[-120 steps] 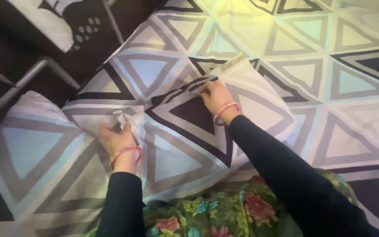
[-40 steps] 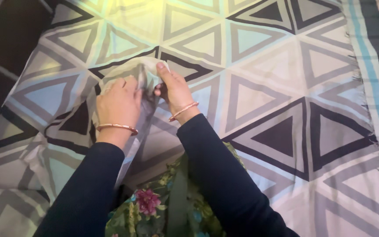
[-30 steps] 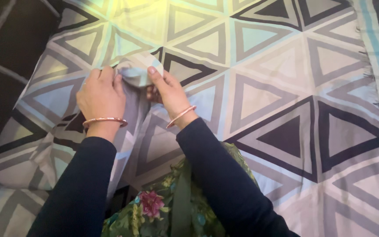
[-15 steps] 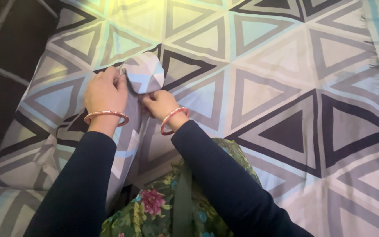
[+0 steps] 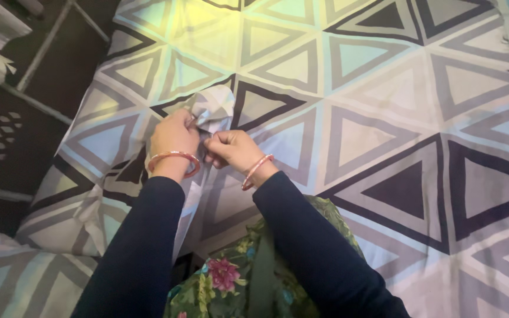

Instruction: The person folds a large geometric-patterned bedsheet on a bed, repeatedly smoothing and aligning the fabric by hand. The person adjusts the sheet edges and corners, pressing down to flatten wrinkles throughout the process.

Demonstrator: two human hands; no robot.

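The pillow corner point(image 5: 214, 109) pokes up just above both hands, which sit side by side and nearly touch below it. The left hand point(image 5: 174, 136) is closed on the case cloth point(image 5: 198, 188) at the corner's left edge, its fingers curled into the fabric. The right hand point(image 5: 235, 150) is fisted just under the corner, pinching a gather of the same cloth between thumb and fingers. Each wrist bears a pink bangle point(image 5: 175, 156), and both arms are in dark sleeves. The corner is rounded and puckered, pale grey with faint blue, and stands a little proud of the flat cover around it. From the hands the cloth runs down in a loose fold toward the person's lap, where a green floral garment point(image 5: 237, 282) shows. The rest of the pillow spreads left in grey, black and pale blue triangles, lying on a bedspread point(image 5: 384, 88) of the same print. A dark metal frame point(image 5: 36, 65) shows at upper left.
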